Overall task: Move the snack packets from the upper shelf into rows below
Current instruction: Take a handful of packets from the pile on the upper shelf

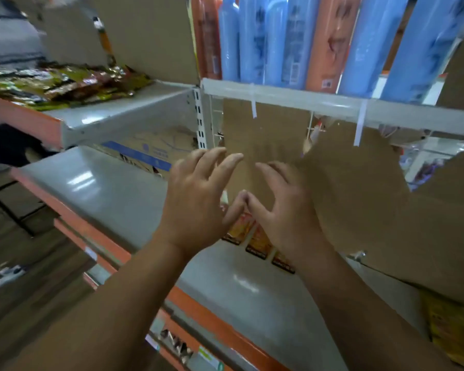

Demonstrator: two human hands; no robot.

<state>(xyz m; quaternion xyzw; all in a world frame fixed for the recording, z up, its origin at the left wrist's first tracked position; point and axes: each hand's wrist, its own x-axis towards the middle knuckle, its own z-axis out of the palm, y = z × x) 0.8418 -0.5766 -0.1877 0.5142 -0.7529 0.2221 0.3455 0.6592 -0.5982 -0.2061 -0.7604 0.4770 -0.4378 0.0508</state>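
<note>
While both hands hover over the middle of the grey lower shelf (113, 199), neither grips anything: the left hand (196, 202) and the right hand (284, 207) are spread, their fingers apart and loosely bent, and the tips of the two thumbs meet between them. Just beneath and between the hands, a short row of orange snack packets (257, 243) lies flat on that shelf, running from under the thumbs toward the shelf's front edge; whether the palms touch the packets cannot be told. The right hand's fingers blur into a torn cardboard sheet (359, 199) that stands along the back of the shelf, so contact there is unclear too. Well apart from the hands, up at the left, a loose pile of green, gold and brown snack packets (59, 84) lies on the upper shelf (123, 116), reaching its orange front edge. Under that shelf, at the back, sits a cardboard box with a blue stripe (150, 153). On the next shelf to the right, tall blue packs (252, 41) and orange packs (330, 41) stand upright along the front rail. A yellow packet (450, 328) shows under the cardboard near the lower shelf's right end.
</note>
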